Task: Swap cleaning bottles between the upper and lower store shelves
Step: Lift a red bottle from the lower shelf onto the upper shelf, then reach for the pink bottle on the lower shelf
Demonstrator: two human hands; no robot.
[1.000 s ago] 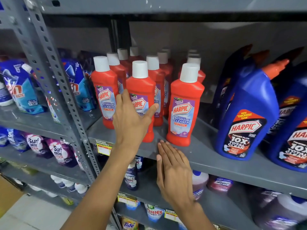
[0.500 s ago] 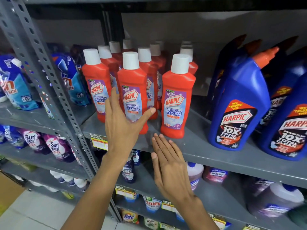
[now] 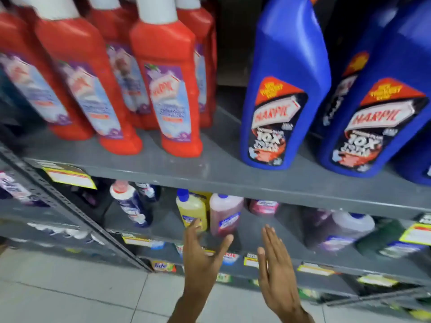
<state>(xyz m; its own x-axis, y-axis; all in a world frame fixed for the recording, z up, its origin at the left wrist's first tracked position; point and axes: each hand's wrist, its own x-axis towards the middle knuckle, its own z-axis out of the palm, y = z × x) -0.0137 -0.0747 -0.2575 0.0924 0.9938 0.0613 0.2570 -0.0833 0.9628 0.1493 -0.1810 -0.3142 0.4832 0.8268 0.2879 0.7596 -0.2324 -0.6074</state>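
Note:
Several red bottles [image 3: 168,94] with white caps stand on the upper grey shelf [image 3: 210,178], and big blue bottles [image 3: 279,94] stand to their right. On the lower shelf [image 3: 168,231] stand a yellow bottle [image 3: 192,212] and a pink bottle [image 3: 224,213] side by side. My left hand [image 3: 203,255] is open in front of the lower shelf, its fingertips close to the yellow bottle. Open as well, my right hand [image 3: 275,264] is held flat just to the right, below the pink bottle. Neither hand holds anything.
A dark blue bottle [image 3: 133,206] leans at the left of the lower shelf; a large purple jug [image 3: 342,231] stands at its right. Yellow price tags [image 3: 70,177] hang on the shelf edges. A slanted metal upright [image 3: 77,210] and pale floor tiles [image 3: 70,287] lie to the left.
Both hands have dropped from the red bottles on the upper shelf to the front of the lower shelf. The view has moved closer and tilted down.

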